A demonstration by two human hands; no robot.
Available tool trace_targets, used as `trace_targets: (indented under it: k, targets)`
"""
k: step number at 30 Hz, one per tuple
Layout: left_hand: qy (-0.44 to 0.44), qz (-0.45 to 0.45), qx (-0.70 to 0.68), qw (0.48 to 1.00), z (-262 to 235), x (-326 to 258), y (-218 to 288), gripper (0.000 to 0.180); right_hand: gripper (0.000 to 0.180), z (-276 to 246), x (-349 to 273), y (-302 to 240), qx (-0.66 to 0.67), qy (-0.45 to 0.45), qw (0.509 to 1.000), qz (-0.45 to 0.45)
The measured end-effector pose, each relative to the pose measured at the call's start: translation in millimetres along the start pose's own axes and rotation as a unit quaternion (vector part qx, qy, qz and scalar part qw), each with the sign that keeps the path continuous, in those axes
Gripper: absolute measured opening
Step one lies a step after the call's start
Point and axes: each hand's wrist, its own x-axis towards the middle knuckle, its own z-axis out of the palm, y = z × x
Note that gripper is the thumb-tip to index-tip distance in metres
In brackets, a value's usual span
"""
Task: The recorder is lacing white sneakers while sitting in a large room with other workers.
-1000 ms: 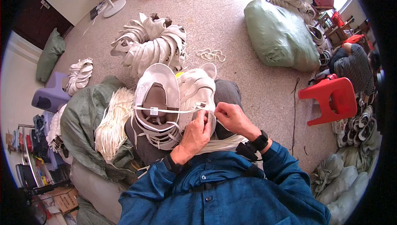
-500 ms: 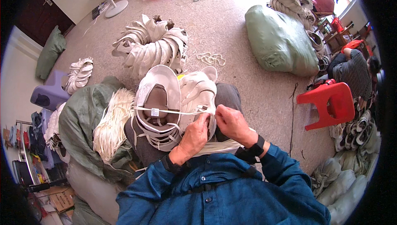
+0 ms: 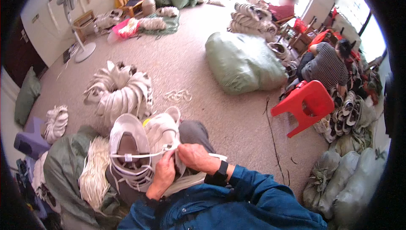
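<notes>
Two off-white shoe uppers rest side by side on my lap: the left shoe upper [image 3: 129, 124] opens toward me, and the right shoe upper [image 3: 160, 125] lies partly under my hands. A white shoelace [image 3: 144, 155] stretches across the left one to my fingers. My left hand [image 3: 164, 174] pinches the lace at the right upper's near part. Right beside it, my right hand [image 3: 196, 157] is closed, its fingertips pressed together at the same spot. My fingers hide where the lace enters. A thick bundle of white laces [image 3: 94, 175] lies to the left.
A green sack [image 3: 63, 162] lies under the lace bundle. Ahead is a ring of stacked uppers [image 3: 122, 99], with loose laces [image 3: 177, 96] on the floor. A large green sack [image 3: 245, 63], a red stool [image 3: 304, 105] and a person in stripes [image 3: 325, 67] are to the right.
The view has tilted up and turned right, so my hands and the uppers appear lower and farther left. Both hands stay close together at the right upper, with the lace still stretched across.
</notes>
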Motion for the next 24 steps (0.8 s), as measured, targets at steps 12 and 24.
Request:
trace_targets:
  k: [12,24]
  targets:
    - [0.019,-0.006,0.037,0.999,-3,1,3,0.02,0.036,-4,6,-18,-0.032,-0.089,0.995,0.001]
    - [0.036,-0.079,-0.504,0.86,-149,-43,30,0.011,0.029,-29,2,-18,0.098,-0.049,0.99,0.089]
